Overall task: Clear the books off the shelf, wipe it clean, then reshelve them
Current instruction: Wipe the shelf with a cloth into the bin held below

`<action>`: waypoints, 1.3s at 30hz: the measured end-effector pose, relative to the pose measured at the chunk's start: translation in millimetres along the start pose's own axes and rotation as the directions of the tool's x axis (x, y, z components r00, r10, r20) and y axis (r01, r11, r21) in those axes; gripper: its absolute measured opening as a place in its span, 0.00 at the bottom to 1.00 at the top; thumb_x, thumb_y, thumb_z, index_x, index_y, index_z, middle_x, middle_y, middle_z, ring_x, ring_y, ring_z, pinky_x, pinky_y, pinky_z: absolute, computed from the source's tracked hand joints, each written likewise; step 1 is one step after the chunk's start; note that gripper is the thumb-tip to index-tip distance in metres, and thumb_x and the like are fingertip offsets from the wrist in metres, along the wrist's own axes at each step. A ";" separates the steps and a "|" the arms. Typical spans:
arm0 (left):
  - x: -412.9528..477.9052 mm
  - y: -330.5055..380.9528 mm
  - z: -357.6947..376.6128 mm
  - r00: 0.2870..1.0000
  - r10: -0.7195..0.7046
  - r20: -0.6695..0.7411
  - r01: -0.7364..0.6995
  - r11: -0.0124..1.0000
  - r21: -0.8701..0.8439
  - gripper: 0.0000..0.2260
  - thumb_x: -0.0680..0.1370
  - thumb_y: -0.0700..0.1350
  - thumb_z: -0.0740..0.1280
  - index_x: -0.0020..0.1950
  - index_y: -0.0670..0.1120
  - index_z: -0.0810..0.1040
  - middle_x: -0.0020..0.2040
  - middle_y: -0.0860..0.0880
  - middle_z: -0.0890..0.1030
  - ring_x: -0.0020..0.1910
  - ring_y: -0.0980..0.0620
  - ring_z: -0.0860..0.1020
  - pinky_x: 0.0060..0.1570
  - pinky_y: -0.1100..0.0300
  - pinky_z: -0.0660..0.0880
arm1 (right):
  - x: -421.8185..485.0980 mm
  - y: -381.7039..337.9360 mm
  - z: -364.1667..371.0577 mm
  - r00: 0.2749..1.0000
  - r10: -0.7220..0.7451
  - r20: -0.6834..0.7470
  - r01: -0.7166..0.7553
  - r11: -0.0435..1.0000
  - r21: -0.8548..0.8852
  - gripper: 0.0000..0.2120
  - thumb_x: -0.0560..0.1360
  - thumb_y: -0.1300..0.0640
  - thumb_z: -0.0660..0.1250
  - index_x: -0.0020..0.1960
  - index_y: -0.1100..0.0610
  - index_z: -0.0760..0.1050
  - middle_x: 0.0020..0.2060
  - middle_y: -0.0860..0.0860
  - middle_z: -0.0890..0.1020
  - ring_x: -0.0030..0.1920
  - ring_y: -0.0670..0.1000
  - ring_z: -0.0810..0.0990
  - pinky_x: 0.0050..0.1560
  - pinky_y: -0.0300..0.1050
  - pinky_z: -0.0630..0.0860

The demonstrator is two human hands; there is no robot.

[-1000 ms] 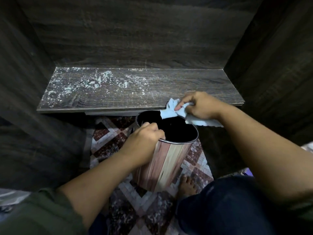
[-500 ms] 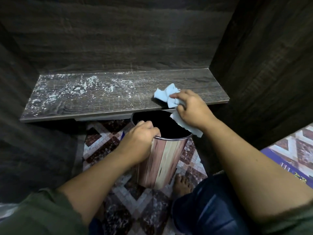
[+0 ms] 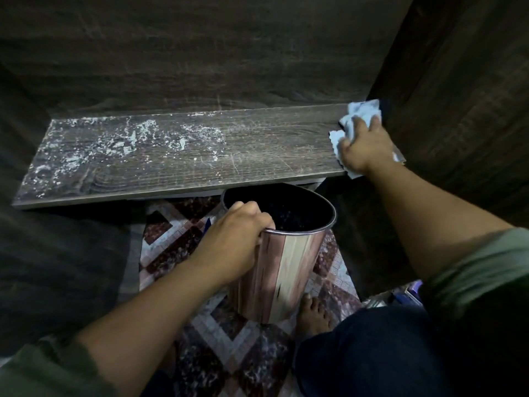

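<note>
The dark wooden shelf (image 3: pixel 257 156) carries no books; white dust and flakes (image 3: pixel 120 144) cover its left half. My right hand (image 3: pixel 365 151) presses a crumpled pale blue cloth (image 3: pixel 362 113) onto the shelf's far right end, against the side wall. My left hand (image 3: pixel 237 239) grips the rim of a wood-patterned bin (image 3: pixel 289 270), held just below the shelf's front edge. The bin's inside is black.
Dark wood panels close in the shelf at the back (image 3: pixel 200 53) and right (image 3: pixel 458 96). Patterned floor tiles (image 3: pixel 177 247) lie below. My bare foot (image 3: pixel 312 316) stands beside the bin, my knee in dark trousers (image 3: pixel 366 353) to its right.
My right hand has slid the cloth from the shelf's front edge above the bin along to the far right corner. The left hand keeps its hold on the bin.
</note>
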State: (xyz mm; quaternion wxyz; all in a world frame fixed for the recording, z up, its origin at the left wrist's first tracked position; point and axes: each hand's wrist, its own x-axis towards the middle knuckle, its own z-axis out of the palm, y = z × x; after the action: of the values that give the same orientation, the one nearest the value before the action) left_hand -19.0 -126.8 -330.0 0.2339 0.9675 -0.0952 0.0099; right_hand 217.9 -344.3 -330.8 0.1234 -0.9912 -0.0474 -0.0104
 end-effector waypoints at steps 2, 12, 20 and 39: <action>1.3 -0.6 1.3 1.000 0.002 -0.011 -0.002 1.000 -0.004 0.10 0.74 0.37 0.67 0.51 0.51 0.79 0.46 0.53 0.72 0.50 0.51 0.69 0.50 0.51 0.72 | -13.5 -20.8 1.7 0.990 -0.142 -0.015 0.143 0.988 0.067 0.27 0.78 0.52 0.60 0.75 0.53 0.62 0.74 0.62 0.61 0.71 0.62 0.63 0.71 0.49 0.61; -0.5 -3.7 3.4 0.998 0.034 -0.047 -0.035 0.999 -0.017 0.11 0.72 0.35 0.69 0.49 0.50 0.78 0.45 0.52 0.73 0.48 0.49 0.70 0.46 0.47 0.74 | 8.2 6.6 -5.6 0.997 0.063 -0.033 -0.065 0.996 -0.054 0.32 0.78 0.40 0.56 0.77 0.52 0.55 0.77 0.62 0.49 0.76 0.62 0.51 0.75 0.54 0.50; 1.5 -3.3 1.0 0.998 0.036 -0.058 -0.038 0.999 -0.035 0.11 0.73 0.36 0.68 0.51 0.49 0.79 0.46 0.51 0.73 0.50 0.50 0.70 0.49 0.47 0.73 | -8.4 -50.3 10.2 0.928 -0.290 -0.234 0.334 0.926 0.175 0.23 0.74 0.59 0.64 0.68 0.49 0.73 0.65 0.57 0.74 0.63 0.61 0.71 0.64 0.49 0.66; -2.4 -12.4 0.8 0.994 0.050 -0.095 -0.056 0.996 -0.065 0.11 0.72 0.36 0.68 0.50 0.49 0.79 0.45 0.52 0.74 0.47 0.50 0.71 0.46 0.51 0.74 | 16.7 -102.1 19.3 0.853 -0.412 -0.322 0.519 0.739 0.430 0.21 0.69 0.63 0.61 0.60 0.55 0.79 0.59 0.55 0.80 0.60 0.55 0.77 0.60 0.38 0.67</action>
State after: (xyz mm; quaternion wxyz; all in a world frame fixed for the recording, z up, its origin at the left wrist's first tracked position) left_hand -19.0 -115.9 -336.5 0.2703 0.9547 -0.1102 0.0582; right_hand 224.8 -239.5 -324.2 0.3742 -0.8735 -0.2828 -0.1307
